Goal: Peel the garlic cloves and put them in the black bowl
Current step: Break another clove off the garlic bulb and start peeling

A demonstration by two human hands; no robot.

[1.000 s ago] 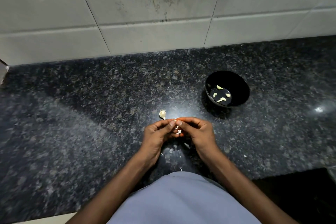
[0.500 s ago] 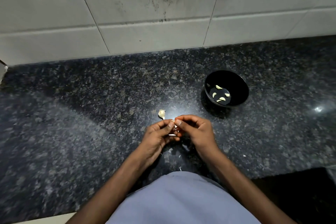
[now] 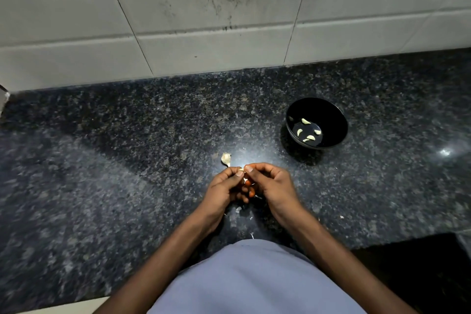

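Note:
My left hand (image 3: 224, 187) and my right hand (image 3: 271, 183) meet over the dark granite counter and pinch a small garlic clove (image 3: 244, 173) between their fingertips; the fingers hide most of it. Just beyond my left hand an unpeeled garlic clove (image 3: 225, 159) lies on the counter. The black bowl (image 3: 331, 112) stands to the right and farther back, with several peeled cloves (image 3: 309, 137) at its bottom.
Bits of garlic skin (image 3: 238, 209) lie scattered on the counter (image 3: 127, 160) under and near my hands. A white tiled wall (image 3: 204, 20) rises behind the counter. A dark opening (image 3: 418, 262) lies at the counter's near right edge.
Both hands stay together on the clove, with the fingertips shifting slightly as they work at it. The bowl and the loose clove have not moved.

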